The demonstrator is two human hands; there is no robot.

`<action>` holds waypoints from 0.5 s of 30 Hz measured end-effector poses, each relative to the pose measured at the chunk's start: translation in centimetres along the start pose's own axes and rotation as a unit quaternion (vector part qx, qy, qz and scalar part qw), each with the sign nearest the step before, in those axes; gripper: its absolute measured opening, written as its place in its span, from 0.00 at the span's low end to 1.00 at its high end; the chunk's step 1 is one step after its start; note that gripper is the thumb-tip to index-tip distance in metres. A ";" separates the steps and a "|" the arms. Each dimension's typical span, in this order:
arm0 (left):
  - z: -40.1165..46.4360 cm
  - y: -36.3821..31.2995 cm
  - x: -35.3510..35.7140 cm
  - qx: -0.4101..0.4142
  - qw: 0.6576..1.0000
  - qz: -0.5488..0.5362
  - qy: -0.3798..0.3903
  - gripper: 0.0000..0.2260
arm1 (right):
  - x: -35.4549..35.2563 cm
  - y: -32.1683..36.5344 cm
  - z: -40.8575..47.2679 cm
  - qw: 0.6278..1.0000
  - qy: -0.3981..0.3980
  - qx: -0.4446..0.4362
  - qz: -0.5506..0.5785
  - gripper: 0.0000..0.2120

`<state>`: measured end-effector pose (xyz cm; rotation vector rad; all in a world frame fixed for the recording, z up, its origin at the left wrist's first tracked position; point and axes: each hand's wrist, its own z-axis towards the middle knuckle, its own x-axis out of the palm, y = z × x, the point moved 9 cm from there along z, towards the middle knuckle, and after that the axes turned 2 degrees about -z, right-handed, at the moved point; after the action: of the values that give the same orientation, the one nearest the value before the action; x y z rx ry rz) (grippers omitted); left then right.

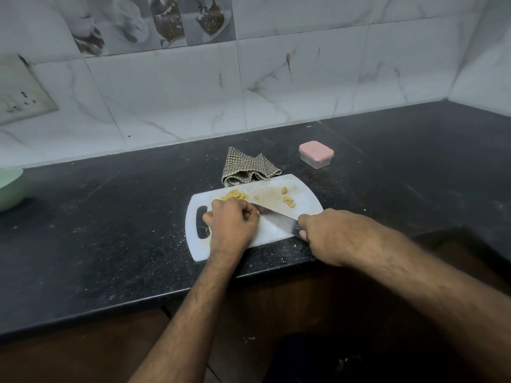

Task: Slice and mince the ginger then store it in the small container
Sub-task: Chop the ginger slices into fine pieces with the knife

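left hand (231, 221) curled, right hand (322, 234) gripping

This is a home kitchen. A dark speckled stone counter (110, 217) runs along a wall of pale marble-look tiles (290, 87), some printed with pictures of cups and desserts (154, 20). A wall socket plate (22, 92) sits at the left. On the counter lie a white cutting board (276, 233), a checked dishcloth (246, 168), a green bowl (8, 186) and a small pink-lidded container (316, 154). Brown wooden cabinet fronts (83, 349) show below.
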<state>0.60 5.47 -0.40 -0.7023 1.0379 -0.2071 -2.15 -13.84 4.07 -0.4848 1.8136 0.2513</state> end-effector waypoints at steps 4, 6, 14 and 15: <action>-0.1 -0.1 -0.3 0.005 1.000 0.006 -0.006 0.06 | -0.7 -1.0 -0.8 0.999 -0.016 0.016 0.027 0.13; -0.1 0.1 -0.5 0.002 1.000 -0.001 -0.015 0.05 | -1.0 -1.5 -1.1 0.999 -0.030 0.019 0.034 0.12; -0.2 -0.8 0.6 0.037 0.998 0.035 0.033 0.08 | -0.3 -3.2 -0.6 0.994 -0.071 0.050 0.059 0.11; -0.2 -0.8 0.5 0.035 0.998 0.035 0.031 0.07 | -0.3 -3.2 -0.5 0.994 -0.076 0.051 0.060 0.11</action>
<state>0.88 4.53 -0.33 -0.5988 1.1078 -0.2047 -1.09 -16.87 4.71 -0.2771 1.6998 0.2687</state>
